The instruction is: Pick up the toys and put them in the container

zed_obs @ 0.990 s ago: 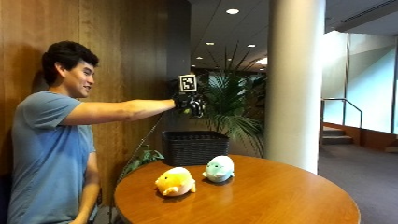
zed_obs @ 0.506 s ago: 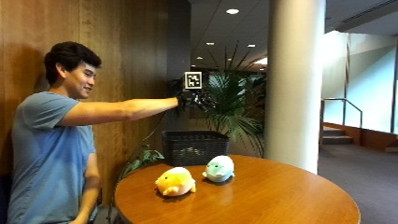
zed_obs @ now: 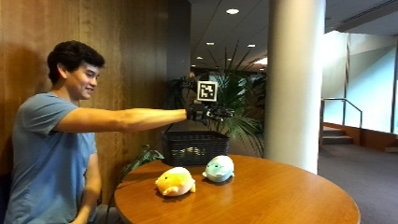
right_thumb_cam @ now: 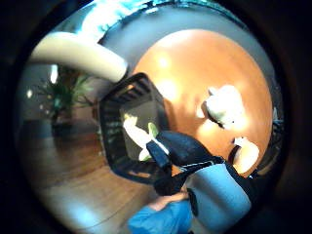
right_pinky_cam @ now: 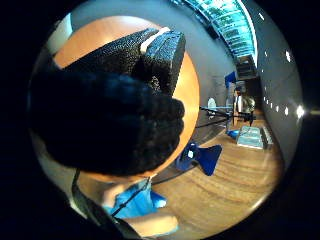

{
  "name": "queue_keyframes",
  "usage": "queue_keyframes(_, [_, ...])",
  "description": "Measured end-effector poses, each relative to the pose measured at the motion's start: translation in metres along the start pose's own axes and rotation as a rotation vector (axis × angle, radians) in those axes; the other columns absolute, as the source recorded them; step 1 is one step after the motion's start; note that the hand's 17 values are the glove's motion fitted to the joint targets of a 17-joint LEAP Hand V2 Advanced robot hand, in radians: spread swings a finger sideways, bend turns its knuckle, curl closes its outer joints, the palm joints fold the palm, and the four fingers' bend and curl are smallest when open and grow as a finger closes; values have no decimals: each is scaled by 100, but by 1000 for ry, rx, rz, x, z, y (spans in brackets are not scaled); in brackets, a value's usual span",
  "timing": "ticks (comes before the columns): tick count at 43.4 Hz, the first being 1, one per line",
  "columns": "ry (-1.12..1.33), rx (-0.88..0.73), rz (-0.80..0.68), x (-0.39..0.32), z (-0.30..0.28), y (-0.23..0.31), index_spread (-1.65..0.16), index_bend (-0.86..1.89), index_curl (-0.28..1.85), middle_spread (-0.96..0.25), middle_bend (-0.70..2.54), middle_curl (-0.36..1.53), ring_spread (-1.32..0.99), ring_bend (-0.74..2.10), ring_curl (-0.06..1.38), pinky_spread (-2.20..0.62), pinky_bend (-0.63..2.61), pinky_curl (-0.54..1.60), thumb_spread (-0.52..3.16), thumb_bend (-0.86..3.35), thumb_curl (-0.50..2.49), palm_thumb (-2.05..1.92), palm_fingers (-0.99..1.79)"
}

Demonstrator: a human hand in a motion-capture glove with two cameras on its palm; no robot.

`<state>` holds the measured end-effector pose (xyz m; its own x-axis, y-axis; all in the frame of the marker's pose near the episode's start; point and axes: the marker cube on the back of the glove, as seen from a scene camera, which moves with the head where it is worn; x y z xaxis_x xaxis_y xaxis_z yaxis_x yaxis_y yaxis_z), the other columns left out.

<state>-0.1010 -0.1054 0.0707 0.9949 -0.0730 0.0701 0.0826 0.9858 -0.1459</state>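
While the empty right hand (zed_obs: 208, 112), fingers loosely spread, is hovering above the black basket (zed_obs: 195, 148), it is facing a reach down to the yellow toy (zed_obs: 174, 182) on the bench (zed_obs: 280, 200).

My operator wears a short-sleeved blue-grey T-shirt (zed_obs: 46, 154), plain and unmarked, with both forearms bare below the sleeves. On my feed the right hand (zed_obs: 205, 113) is covered by a black glove; the other is bare. From the thumb-side palm camera the glove (right_thumb_cam: 187, 156) shows black fabric over the fingers and a pale grey panel nearer the wrist. The little-finger camera picks up a coarse, nubbly black knit with one thin pale strip across a finger.
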Motion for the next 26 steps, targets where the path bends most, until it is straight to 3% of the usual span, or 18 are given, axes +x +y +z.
queue_keyframes(16, [95, -81, 11, 62, 102, -26, -27, 5, 13, 6, 11, 31, 9, 27, 21, 12, 142, 36, 106, -3, 30, -1, -31])
queue_keyframes(26, [84, -170, 23, 64, 158, -37, -27, 4, 11, 6, 10, 26, 9, 22, 23, 13, 143, 36, 105, -2, 30, 0, -33])
